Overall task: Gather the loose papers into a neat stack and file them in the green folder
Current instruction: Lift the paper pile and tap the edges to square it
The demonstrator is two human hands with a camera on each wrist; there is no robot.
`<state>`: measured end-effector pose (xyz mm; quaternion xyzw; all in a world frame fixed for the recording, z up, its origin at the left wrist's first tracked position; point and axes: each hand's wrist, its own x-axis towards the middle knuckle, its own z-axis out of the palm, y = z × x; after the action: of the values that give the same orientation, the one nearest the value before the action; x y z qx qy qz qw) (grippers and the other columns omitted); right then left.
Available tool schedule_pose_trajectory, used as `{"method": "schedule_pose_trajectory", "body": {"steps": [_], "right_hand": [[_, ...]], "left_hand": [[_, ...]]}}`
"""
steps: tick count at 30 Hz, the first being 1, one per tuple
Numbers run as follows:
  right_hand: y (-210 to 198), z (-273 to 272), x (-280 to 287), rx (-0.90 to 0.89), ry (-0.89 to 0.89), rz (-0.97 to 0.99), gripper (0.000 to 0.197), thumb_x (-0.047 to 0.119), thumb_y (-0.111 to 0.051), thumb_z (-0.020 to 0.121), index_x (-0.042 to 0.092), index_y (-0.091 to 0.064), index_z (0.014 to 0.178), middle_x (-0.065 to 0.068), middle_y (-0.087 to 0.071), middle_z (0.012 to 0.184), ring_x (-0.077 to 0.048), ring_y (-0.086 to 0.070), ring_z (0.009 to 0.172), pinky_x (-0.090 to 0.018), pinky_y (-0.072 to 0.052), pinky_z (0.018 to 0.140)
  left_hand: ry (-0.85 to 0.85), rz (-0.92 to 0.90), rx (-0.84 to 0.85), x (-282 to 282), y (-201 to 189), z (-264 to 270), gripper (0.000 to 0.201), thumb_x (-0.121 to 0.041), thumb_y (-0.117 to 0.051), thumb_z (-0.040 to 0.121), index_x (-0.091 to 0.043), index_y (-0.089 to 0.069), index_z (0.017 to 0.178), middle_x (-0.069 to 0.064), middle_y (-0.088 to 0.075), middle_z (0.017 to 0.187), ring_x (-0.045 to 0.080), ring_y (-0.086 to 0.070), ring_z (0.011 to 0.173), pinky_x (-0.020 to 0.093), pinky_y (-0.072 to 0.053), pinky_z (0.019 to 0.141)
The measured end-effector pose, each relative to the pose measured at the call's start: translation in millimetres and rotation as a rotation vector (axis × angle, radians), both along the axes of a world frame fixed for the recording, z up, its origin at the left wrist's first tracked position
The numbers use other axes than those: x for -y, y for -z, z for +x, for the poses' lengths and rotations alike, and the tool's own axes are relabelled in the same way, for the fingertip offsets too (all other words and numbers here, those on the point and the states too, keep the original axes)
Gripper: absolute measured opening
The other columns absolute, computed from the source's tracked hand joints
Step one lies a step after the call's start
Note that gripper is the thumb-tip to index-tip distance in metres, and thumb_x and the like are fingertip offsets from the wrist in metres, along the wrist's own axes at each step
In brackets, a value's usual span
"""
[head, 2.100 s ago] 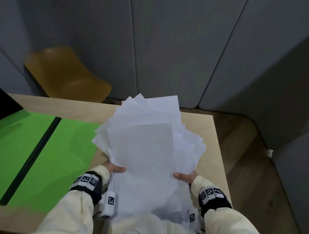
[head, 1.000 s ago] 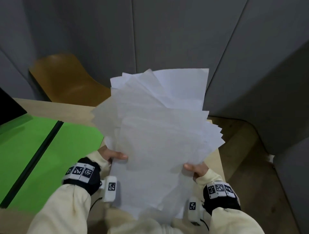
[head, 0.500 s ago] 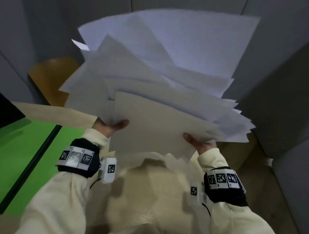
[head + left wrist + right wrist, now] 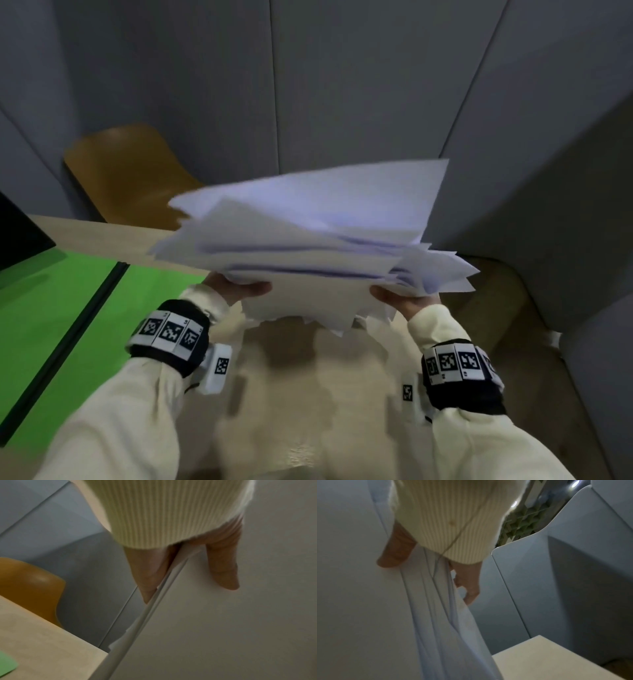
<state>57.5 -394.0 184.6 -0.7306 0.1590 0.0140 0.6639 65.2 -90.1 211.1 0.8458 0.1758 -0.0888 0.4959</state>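
A ragged bundle of white papers [image 4: 308, 240] hangs in the air above the table, nearly level, its sheets fanned and uneven. My left hand [image 4: 239, 289] pinches the bundle's near left edge, thumb on top. My right hand [image 4: 404, 301] pinches the near right edge the same way. In the left wrist view the thumb and fingers [image 4: 223, 563] clamp the papers [image 4: 223, 628]. The right wrist view shows the thumb [image 4: 393, 555] on one side of the sheets [image 4: 436, 615] and fingers on the other. The open green folder [image 4: 61, 325] lies flat on the table at the left.
The light wooden table [image 4: 308, 394] lies under the papers, its right edge near the floor gap. An orange chair [image 4: 126, 171] stands behind the table's far left. Grey padded wall panels [image 4: 342, 85] close in behind and at the right. A dark object [image 4: 17, 233] sits at the far left.
Both hands lifted the papers off the table, swung them up high, and have now brought them lower and flatter. The grips on both near edges stayed the same.
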Motion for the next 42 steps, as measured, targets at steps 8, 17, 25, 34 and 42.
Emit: {"method": "schedule_pose_trajectory", "body": {"steps": [8, 17, 25, 34, 42], "right_hand": [[-20.4, 4.2, -7.0, 0.064, -0.041, -0.05, 0.038, 0.003, -0.083, 0.062, 0.028, -0.061, 0.08, 0.015, -0.065, 0.075, 0.002, -0.063, 0.067, -0.012, -0.049, 0.063], [-42.8, 11.4, -21.2, 0.115, 0.063, 0.013, 0.045, 0.017, -0.082, 0.067, 0.021, -0.057, 0.104, 0.0, -0.065, 0.1, -0.018, -0.061, 0.089, -0.034, -0.05, 0.088], [-69.4, 2.0, -35.1, 0.231, 0.18, 0.105, 0.041, 0.012, -0.073, 0.078, 0.017, -0.047, 0.109, 0.015, -0.045, 0.079, -0.01, -0.05, 0.085, -0.014, -0.038, 0.086], [-4.2, 14.2, -19.1, 0.001, 0.119, 0.03, 0.078, 0.033, -0.083, 0.06, 0.007, -0.052, 0.127, -0.013, -0.062, 0.118, -0.027, -0.058, 0.108, -0.031, -0.043, 0.093], [-6.7, 14.1, -11.9, 0.026, 0.051, 0.08, 0.047, 0.02, -0.08, 0.07, 0.02, -0.053, 0.108, 0.004, -0.063, 0.093, -0.005, -0.057, 0.078, -0.026, -0.042, 0.083]], "left_hand": [[-0.095, -0.002, -0.005, 4.1, -4.9, -4.6, 0.079, -0.042, -0.081, 0.061, -0.005, -0.056, 0.126, 0.014, -0.06, 0.13, 0.025, -0.056, 0.119, 0.028, -0.039, 0.095], [-0.179, 0.018, -0.044, 20.5, -16.6, -0.5, 0.079, -0.053, -0.06, 0.081, 0.004, -0.046, 0.133, 0.02, -0.052, 0.136, 0.032, -0.05, 0.126, 0.029, -0.037, 0.101], [-0.315, -0.19, 0.098, 46.0, -25.1, 1.5, 0.062, -0.05, -0.059, 0.083, -0.006, -0.058, 0.126, 0.014, -0.062, 0.122, 0.028, -0.056, 0.12, 0.028, -0.037, 0.107], [-0.201, -0.218, 0.07, 18.4, 0.6, 2.9, 0.094, -0.048, -0.086, 0.039, -0.003, -0.062, 0.118, 0.013, -0.066, 0.122, 0.026, -0.063, 0.112, 0.035, -0.047, 0.101], [-0.339, -0.247, 0.151, 12.0, -5.0, 3.4, 0.1, -0.054, -0.085, 0.043, -0.003, -0.055, 0.125, 0.011, -0.063, 0.115, 0.026, -0.06, 0.104, 0.029, -0.046, 0.095]]}}
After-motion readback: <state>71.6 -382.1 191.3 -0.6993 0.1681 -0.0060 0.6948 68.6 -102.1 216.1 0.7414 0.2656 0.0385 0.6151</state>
